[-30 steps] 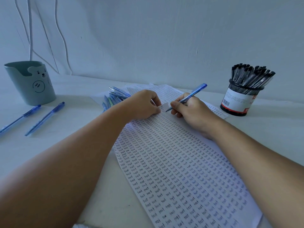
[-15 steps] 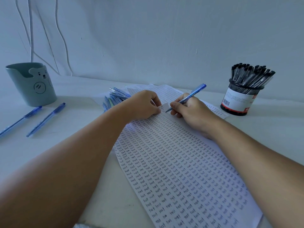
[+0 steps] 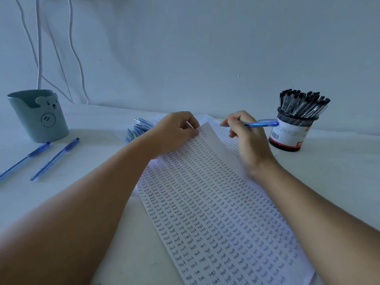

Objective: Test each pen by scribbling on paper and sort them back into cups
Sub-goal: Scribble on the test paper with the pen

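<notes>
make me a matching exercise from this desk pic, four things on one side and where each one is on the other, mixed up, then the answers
Things
1. blue pen
2. black pens
3. top sheet
4. two loose blue pens

Places
A. standing in the mesh cup
B. far corner pinched by the left hand
C. gripped in the right hand
D. lying on the desk in front of the bear cup

Pairs: 1-C, 2-A, 3-B, 4-D

Dim bluish light, soft shadows, wide-angle edge distortion
</notes>
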Motion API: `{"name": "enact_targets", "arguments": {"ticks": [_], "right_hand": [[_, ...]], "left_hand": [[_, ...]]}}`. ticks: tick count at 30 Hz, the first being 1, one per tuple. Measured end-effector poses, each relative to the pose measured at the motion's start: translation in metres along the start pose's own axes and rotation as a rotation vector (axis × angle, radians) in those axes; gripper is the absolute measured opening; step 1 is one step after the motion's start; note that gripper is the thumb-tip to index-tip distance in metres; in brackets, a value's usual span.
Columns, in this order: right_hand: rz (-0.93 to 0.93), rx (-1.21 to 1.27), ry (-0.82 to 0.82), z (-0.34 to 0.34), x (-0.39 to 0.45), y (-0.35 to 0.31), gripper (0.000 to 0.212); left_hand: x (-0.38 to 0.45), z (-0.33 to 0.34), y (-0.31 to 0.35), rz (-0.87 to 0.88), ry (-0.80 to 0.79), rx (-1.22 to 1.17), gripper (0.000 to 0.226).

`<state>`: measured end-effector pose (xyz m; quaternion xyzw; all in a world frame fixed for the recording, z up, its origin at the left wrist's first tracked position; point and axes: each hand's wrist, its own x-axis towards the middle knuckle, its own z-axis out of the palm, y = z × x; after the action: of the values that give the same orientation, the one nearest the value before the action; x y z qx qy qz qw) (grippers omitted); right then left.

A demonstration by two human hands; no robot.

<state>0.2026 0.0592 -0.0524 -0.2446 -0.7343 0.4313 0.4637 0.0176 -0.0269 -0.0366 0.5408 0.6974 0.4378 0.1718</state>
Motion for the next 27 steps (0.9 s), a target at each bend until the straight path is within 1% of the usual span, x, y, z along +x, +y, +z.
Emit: {"name": "enact_targets", "arguments": {"ticks": [3,8,9,11,14,16,18,20,23,27], "right_hand": [[-0.037,-0.055,-0.048,0.001,-0.002,-0.001,0.027],[-0.078,-0.135,0.013,0.000,-0.002,0.001,0.029],[-0.083,-0.148,0.010,0.000,-0.001,0.002,0.024],[-0.125,-0.187,-0.016,0.001,-0.002,0.001,0.006],[-0.231,-0.327,-0.083,0.005,-0.004,-0.001,0.028],[-0.335,-0.446,-0.120,0.010,-0.003,0.001,0.032],[-0.403,-0.588,-0.145,0.014,-0.002,0.005,0.035],[-0.409,-0.672,-0.164,0.016,0.000,0.009,0.036],[-0.426,-0.683,-0.168,0.014,0.001,0.012,0.029],[-0.414,-0.695,-0.167,0.012,0.001,0.013,0.029]], "left_hand": [[0.001,-0.001,-0.001,0.031,0.011,-0.012,0.002],[0.000,-0.002,-0.003,0.029,0.001,0.014,0.002],[0.000,-0.002,-0.003,0.030,0.000,0.017,0.002],[0.000,-0.002,-0.003,0.032,-0.002,0.028,0.002],[-0.001,-0.002,-0.003,0.035,0.001,0.046,0.002],[-0.001,-0.002,-0.003,0.044,-0.005,0.060,0.003],[-0.003,-0.002,-0.004,0.054,-0.017,0.080,0.003],[-0.003,-0.002,-0.004,0.068,-0.017,0.121,0.003],[-0.004,-0.002,-0.004,0.069,-0.016,0.178,0.007],[-0.004,0.000,-0.003,0.066,-0.030,0.206,0.009]]}}
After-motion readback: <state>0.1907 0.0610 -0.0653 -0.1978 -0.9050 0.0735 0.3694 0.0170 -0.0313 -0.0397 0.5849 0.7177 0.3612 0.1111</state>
